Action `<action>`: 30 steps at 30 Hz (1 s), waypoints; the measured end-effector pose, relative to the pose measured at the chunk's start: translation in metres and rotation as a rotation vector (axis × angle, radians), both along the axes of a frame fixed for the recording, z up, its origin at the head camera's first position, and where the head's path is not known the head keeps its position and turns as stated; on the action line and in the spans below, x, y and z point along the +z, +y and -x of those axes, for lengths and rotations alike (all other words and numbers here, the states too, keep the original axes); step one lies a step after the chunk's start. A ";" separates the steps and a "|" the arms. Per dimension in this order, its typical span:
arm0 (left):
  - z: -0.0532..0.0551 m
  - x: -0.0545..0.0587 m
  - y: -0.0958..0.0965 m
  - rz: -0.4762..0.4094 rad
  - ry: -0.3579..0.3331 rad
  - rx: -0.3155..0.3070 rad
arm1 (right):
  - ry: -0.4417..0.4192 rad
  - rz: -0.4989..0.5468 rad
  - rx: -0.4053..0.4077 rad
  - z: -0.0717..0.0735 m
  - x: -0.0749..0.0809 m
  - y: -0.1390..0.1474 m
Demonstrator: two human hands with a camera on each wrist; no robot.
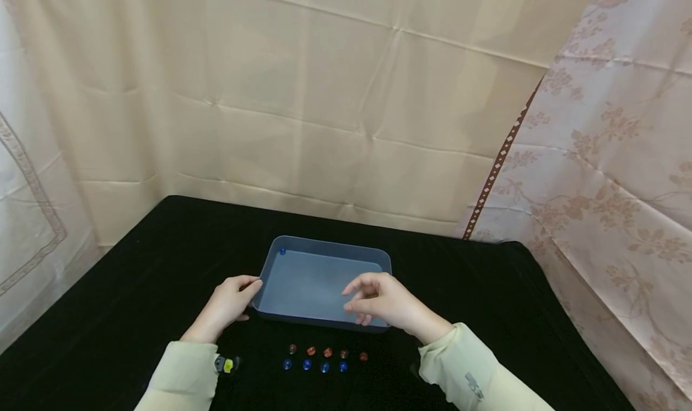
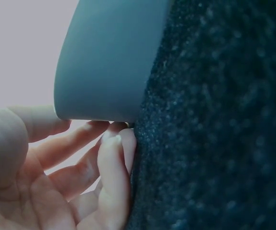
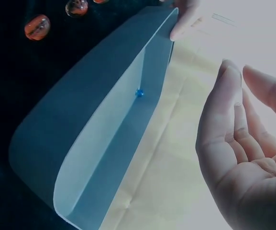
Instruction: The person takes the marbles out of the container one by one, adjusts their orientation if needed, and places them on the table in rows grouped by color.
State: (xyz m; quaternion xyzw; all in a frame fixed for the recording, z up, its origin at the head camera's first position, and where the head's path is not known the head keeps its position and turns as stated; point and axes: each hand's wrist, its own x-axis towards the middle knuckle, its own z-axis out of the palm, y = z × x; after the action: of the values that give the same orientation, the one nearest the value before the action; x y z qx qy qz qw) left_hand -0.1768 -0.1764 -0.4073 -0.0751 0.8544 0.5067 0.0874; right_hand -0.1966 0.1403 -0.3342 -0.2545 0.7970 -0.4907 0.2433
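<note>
A blue-grey rectangular tray (image 1: 319, 279) lies on black cloth, with one blue marble (image 1: 282, 251) in its far left corner. At the tray's left end, my left hand (image 1: 224, 306) holds the rim between thumb and fingers; the left wrist view shows the fingertips (image 2: 111, 148) against the tray's end wall. Over the tray's right part hovers my right hand (image 1: 381, 300), fingers bent loosely. A gap shows between its thumb and fingertips (image 3: 228, 72), and nothing is visible in it. In front of the tray lie a row of orange-red marbles (image 1: 327, 352) and a row of blue marbles (image 1: 325, 367).
Black cloth (image 1: 205, 237) covers the table. A beige curtain (image 1: 324, 98) hangs behind it, and a patterned curtain (image 1: 622, 158) hangs on the right. A dark band with a yellow-green piece (image 1: 228, 365) sits by the left cuff.
</note>
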 end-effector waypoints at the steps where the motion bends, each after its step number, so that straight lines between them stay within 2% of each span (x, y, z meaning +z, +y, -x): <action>1: 0.000 0.000 0.000 0.000 -0.002 0.004 | 0.000 0.000 -0.004 0.001 0.000 -0.001; 17: 0.002 -0.001 -0.001 -0.004 -0.004 0.002 | 0.007 0.007 -0.052 0.018 0.006 -0.016; 30: 0.001 0.000 -0.002 -0.003 -0.009 -0.009 | 0.020 0.000 -0.056 0.030 0.013 -0.026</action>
State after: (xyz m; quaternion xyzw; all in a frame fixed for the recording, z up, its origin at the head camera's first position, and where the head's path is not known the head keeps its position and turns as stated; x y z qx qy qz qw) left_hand -0.1782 -0.1787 -0.4077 -0.0732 0.8537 0.5071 0.0935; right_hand -0.2266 0.1140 -0.3212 -0.2371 0.8063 -0.4946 0.2217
